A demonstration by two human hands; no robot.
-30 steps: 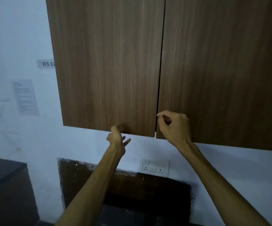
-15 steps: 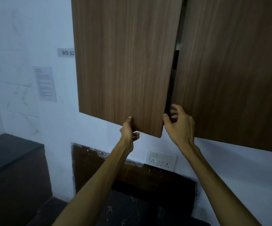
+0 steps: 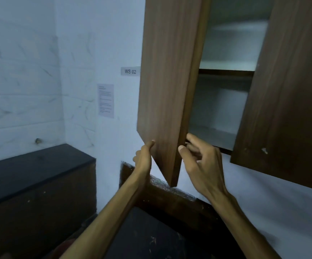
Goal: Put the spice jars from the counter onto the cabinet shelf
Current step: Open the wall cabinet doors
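A brown wooden wall cabinet hangs ahead with both doors swung partly out. My left hand (image 3: 143, 157) grips the bottom edge of the left door (image 3: 164, 86), thumb on its front face. My right hand (image 3: 201, 163) is just right of that door's lower corner, below the cabinet's front edge, fingers curled and apart, holding nothing. The right door (image 3: 289, 94) stands ajar. Between the doors I see a pale lower shelf (image 3: 213, 135) and an upper shelf (image 3: 228, 63), both bare where visible. No spice jars are in view.
A dark counter (image 3: 32, 169) runs along the left wall and another dark counter surface (image 3: 151, 238) lies below my arms. A "WS 02" label (image 3: 130, 71) and a printed sheet (image 3: 105, 100) are stuck on the white wall.
Both doors went from shut to open. My left hand pulled the left door far outward; my right hand let go of the right door's edge. My view turned left.
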